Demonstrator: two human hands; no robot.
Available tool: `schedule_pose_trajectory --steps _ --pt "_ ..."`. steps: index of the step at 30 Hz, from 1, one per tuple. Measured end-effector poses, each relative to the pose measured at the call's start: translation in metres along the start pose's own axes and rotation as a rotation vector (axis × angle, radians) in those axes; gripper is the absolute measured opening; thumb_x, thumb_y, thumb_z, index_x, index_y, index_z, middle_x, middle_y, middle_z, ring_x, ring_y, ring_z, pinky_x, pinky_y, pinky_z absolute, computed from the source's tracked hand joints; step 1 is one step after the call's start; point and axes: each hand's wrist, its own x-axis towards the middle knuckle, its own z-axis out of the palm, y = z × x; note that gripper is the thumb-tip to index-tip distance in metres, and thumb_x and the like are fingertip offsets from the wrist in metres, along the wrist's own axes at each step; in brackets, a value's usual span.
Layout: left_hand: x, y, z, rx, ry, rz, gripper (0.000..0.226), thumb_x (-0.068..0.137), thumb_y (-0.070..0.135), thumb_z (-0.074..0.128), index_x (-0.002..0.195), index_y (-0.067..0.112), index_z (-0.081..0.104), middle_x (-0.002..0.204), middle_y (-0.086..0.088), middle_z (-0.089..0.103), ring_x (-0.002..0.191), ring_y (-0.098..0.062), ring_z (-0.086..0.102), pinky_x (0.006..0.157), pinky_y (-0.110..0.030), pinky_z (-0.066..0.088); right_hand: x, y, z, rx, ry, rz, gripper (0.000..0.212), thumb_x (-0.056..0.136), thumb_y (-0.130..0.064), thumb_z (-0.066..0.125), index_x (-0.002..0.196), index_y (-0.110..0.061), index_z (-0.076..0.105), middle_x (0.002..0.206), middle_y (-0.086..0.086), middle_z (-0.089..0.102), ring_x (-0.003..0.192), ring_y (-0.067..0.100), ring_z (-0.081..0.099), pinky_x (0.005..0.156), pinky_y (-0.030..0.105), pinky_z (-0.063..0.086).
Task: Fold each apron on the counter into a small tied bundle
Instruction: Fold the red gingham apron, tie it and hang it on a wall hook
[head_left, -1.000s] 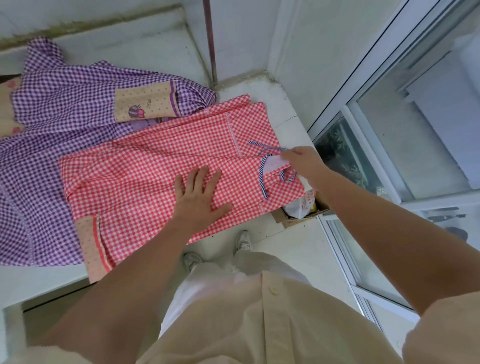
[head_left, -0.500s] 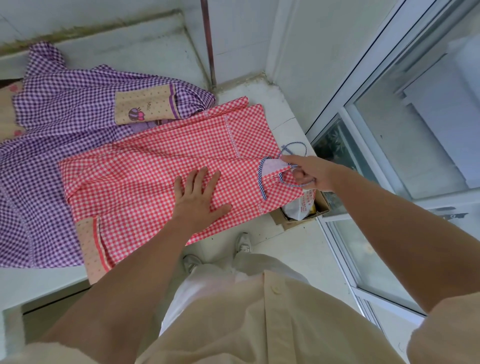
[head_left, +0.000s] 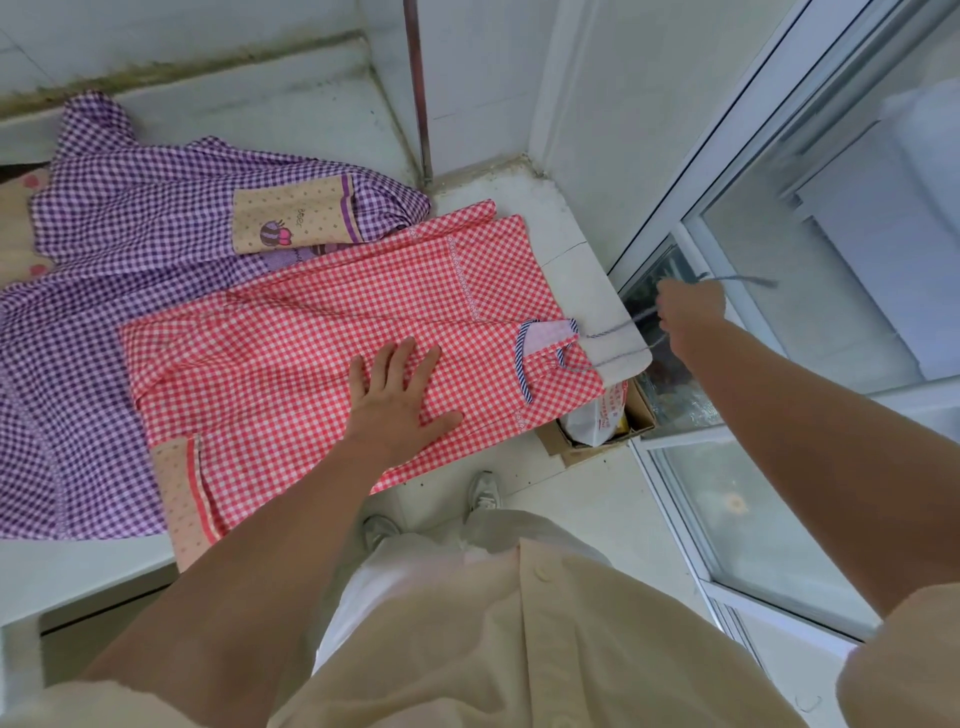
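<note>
A red gingham apron (head_left: 322, 322) lies folded lengthwise on the white counter (head_left: 291, 104), its neck end toward the right edge. My left hand (head_left: 395, 400) presses flat on the cloth near its front edge, fingers spread. My right hand (head_left: 688, 314) is off the counter's right end, gripping the apron's blue-and-white striped strings (head_left: 608, 345), which stretch taut from the neck end to my fist. A purple gingham apron (head_left: 119, 249) with a beige pocket lies spread out behind and to the left, partly under the red one.
The counter ends at a corner (head_left: 631, 358) on the right, beside a sliding glass door (head_left: 779, 260). Below that corner a cardboard box (head_left: 602, 431) with a white bag sits on the floor. A thin pipe (head_left: 415, 88) runs up the back wall.
My right hand took hold of the strings lying on the neck end and pulled them out to the right, past the counter edge. My left hand stayed pressed on the cloth.
</note>
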Motion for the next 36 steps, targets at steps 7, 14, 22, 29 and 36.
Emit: schedule_pose_trajectory --steps 7,14,22,29,36 --pt "-0.011 -0.027 -0.003 -0.138 0.170 0.145 0.081 0.088 0.073 0.009 0.154 0.027 0.019 0.159 -0.010 0.016 0.147 -0.029 0.010 0.119 -0.053 -0.003 -0.073 -0.003 0.055 -0.661 0.152 -0.470 0.096 0.093 -0.033 0.062 0.155 -0.009 -0.007 0.163 0.013 -0.006 0.150 0.033 0.000 0.120 0.047 0.007" --pt "-0.043 -0.106 -0.011 -0.211 0.467 -0.176 0.049 0.095 0.044 0.032 0.131 0.015 0.051 0.141 -0.014 0.038 0.132 -0.035 0.030 0.111 -0.056 0.018 -0.183 0.036 0.144 -0.489 -0.320 -0.916 0.023 0.094 -0.017 0.056 0.115 -0.011 0.060 0.107 0.003 0.061 0.092 0.015 0.059 0.093 0.040 0.049" --pt "-0.059 -0.191 -0.019 -0.290 0.464 -0.422 0.057 0.090 0.035 0.057 0.138 0.010 0.041 0.154 -0.020 0.024 0.142 -0.041 0.018 0.115 -0.054 0.012 -0.220 0.099 0.153 -0.617 -0.879 0.352 0.087 0.085 -0.076 0.045 0.115 0.004 0.059 0.109 0.021 0.069 0.085 0.027 0.071 0.067 0.030 0.056" --pt "-0.015 -0.192 -0.059 -0.251 0.321 -0.175 0.074 0.086 0.039 0.064 0.147 0.015 0.030 0.153 -0.014 0.032 0.144 -0.032 0.020 0.116 -0.050 0.014 -0.233 0.114 0.155 -0.018 -0.594 0.216 0.016 0.093 -0.022 0.063 0.103 -0.010 0.057 0.104 0.009 0.068 0.094 0.023 0.067 0.091 0.038 0.052" --pt "-0.008 -0.212 -0.065 -0.375 -0.127 -0.227 0.075 0.086 0.046 0.068 0.144 0.010 0.038 0.143 -0.016 0.048 0.131 -0.035 0.045 0.111 -0.046 0.029 -0.213 0.107 0.148 0.257 -0.129 0.180 0.012 0.095 -0.014 0.049 0.094 -0.004 0.057 0.082 0.007 0.063 0.072 0.018 0.063 0.064 0.030 0.057"
